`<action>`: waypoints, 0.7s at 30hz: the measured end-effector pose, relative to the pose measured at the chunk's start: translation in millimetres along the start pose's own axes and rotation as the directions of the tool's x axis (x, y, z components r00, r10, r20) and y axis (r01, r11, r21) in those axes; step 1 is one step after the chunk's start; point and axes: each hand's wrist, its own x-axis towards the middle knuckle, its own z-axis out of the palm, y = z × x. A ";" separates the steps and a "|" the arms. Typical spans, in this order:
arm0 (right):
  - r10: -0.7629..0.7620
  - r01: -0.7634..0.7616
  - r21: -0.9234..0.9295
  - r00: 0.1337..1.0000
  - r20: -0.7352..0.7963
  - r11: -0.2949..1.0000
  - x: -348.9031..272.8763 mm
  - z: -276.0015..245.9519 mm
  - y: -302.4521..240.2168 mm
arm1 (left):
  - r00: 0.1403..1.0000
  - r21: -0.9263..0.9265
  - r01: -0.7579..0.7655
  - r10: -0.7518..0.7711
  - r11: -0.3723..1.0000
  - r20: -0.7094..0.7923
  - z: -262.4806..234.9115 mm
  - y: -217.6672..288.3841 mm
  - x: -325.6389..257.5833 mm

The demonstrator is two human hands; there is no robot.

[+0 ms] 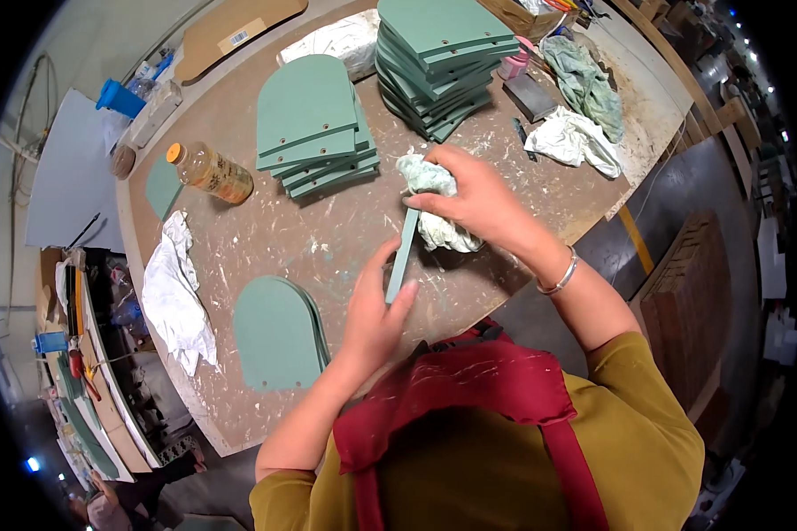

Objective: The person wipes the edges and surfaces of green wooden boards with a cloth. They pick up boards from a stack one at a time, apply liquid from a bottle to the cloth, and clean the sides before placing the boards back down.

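A green painted panel [403,257] is held on edge near the front of the table, its narrow side facing up. My left hand [374,305] grips the lower end of it between thumb and fingers. Bunched in my right hand [474,195] is a white cloth rag [425,174] with green stains, against the panel's upper end; its loose part hangs below the hand. To the left lies a small pile of round-topped green panels [276,332]. Farther back stand a stack of similar panels [305,102] and a taller, uneven stack [443,35].
A bottle with an orange cap [211,173] and a white cloth [179,296] are on the left of the worn table [328,234]. At the right lie a dark block [530,96], a white rag [576,140] and a green-stained cloth [586,84]. The table's edge passes beneath my right forearm.
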 end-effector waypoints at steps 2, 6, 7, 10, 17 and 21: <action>-0.006 0.007 -0.053 1.000 0.028 0.999 0.7 1.5 -10.0 | 0.991 -0.236 0.132 -0.123 0.963 0.055 -3.5 10.1 3.3; -0.019 0.020 -0.094 1.000 0.012 0.995 0.9 5.2 -12.4 | 0.926 -0.386 0.378 -0.340 0.841 0.166 -11.4 27.0 9.7; -0.016 0.017 -0.098 1.000 0.007 0.995 0.6 5.7 -12.2 | 0.924 -0.435 0.381 -0.329 0.816 0.193 -12.9 25.9 11.3; -0.014 0.016 -0.107 1.000 0.015 0.994 0.5 6.2 -12.3 | 0.921 -0.532 0.388 -0.296 0.752 0.253 -15.7 22.7 15.5; -0.032 0.032 -0.137 0.999 0.007 0.990 0.0 9.3 -15.6 | 0.939 -0.566 0.337 -0.220 0.752 0.266 -15.6 25.7 19.8; -0.038 0.039 -0.150 0.999 0.008 0.988 0.8 8.9 -18.4 | 0.941 -0.609 0.332 -0.203 0.721 0.272 -14.2 23.4 27.5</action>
